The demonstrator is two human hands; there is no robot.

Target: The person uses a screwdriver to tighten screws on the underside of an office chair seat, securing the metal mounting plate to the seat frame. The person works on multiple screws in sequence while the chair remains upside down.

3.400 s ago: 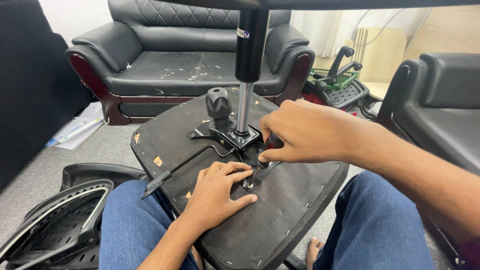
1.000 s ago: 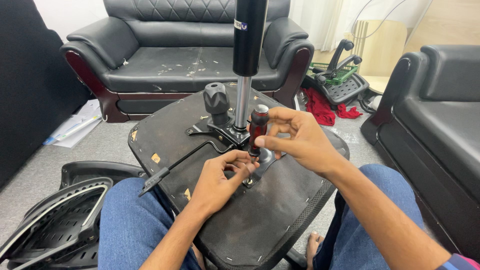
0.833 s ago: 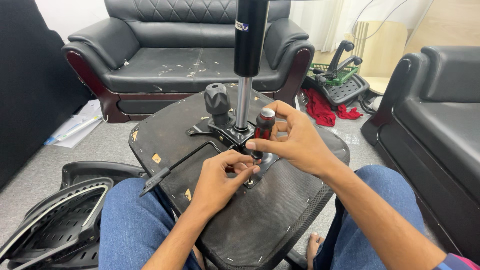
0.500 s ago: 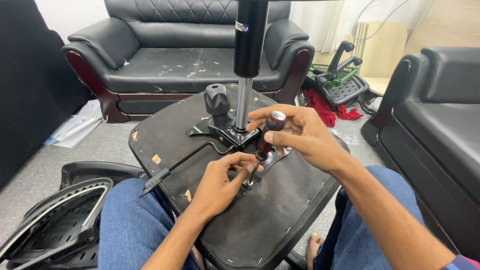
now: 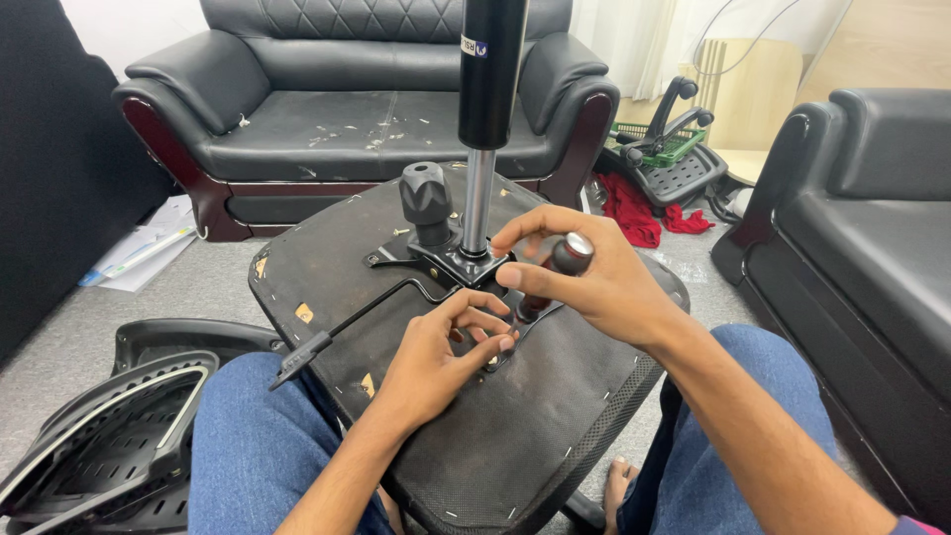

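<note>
An upturned office chair seat (image 5: 515,426) rests across the person's lap. The right hand (image 5: 594,282) grips a screwdriver (image 5: 555,272) upright near the centre plate (image 5: 451,263); left hand (image 5: 441,347) fingertips pinch beside its tip.

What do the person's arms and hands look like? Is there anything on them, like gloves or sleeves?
Both hands are bare: no gloves, rings or watch on the left hand or the right hand. The forearms are bare too. At the bottom right corner a bit of pink sleeve peeks in on the right arm. No left sleeve shows.
</note>
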